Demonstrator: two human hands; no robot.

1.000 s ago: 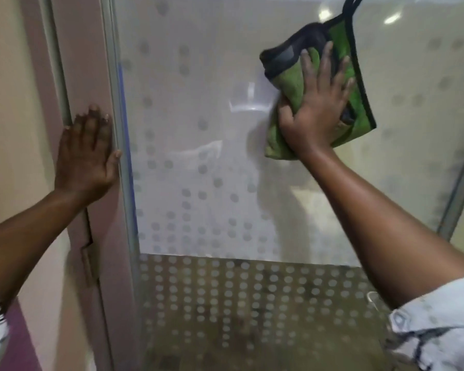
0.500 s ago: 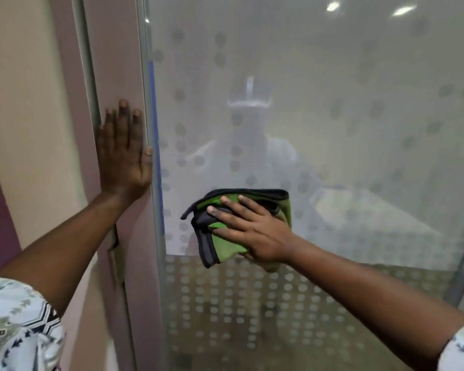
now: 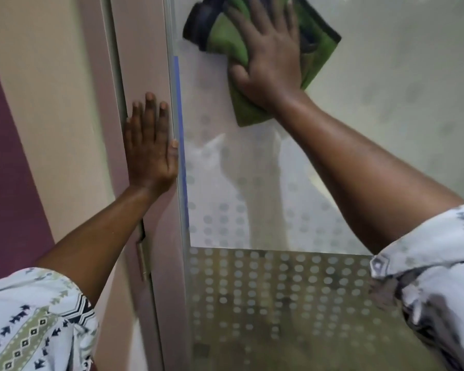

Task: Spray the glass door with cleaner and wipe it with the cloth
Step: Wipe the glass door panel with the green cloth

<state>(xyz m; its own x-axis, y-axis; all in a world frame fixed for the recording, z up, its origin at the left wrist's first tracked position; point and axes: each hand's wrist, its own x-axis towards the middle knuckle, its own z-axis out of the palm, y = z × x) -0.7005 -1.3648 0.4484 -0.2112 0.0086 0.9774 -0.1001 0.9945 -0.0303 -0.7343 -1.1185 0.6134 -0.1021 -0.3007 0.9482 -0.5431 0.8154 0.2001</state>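
The frosted glass door with a dotted pattern fills the right of the head view. A green cloth with black trim is pressed flat against the upper left of the glass, near the frame. My right hand lies spread on the cloth and holds it to the glass. My left hand rests flat, fingers up, on the pinkish door frame beside the glass edge and holds nothing. No cleaner bottle is in view.
A metal hinge sits on the frame below my left forearm. A cream and purple wall runs along the left. The lower glass panel is darker with rows of dots.
My right hand has swept the cloth from the lower middle of the glass up to its upper left, near the frame. My left hand stays flat on the frame.
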